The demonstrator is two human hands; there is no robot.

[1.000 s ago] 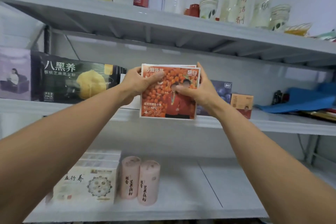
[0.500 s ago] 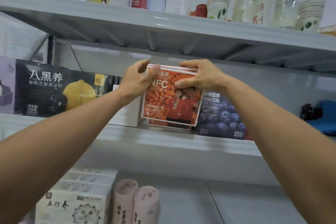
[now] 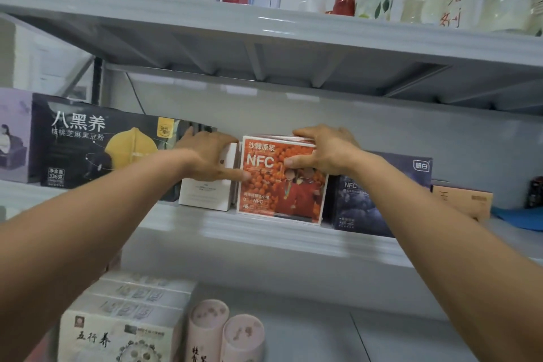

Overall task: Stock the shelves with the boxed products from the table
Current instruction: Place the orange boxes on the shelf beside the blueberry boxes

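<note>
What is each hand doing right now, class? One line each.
Left hand: open, thumb touching the orange box, fingers on the white box.
Right hand: holding the orange box's top.

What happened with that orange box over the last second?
The orange box went from being held up in front of the middle shelf to standing on it, between the white box and the dark blue box. The left hand shifted onto the white box, thumb still touching the orange one; the right hand moved on top. Neighbouring boxes stayed put.
</note>
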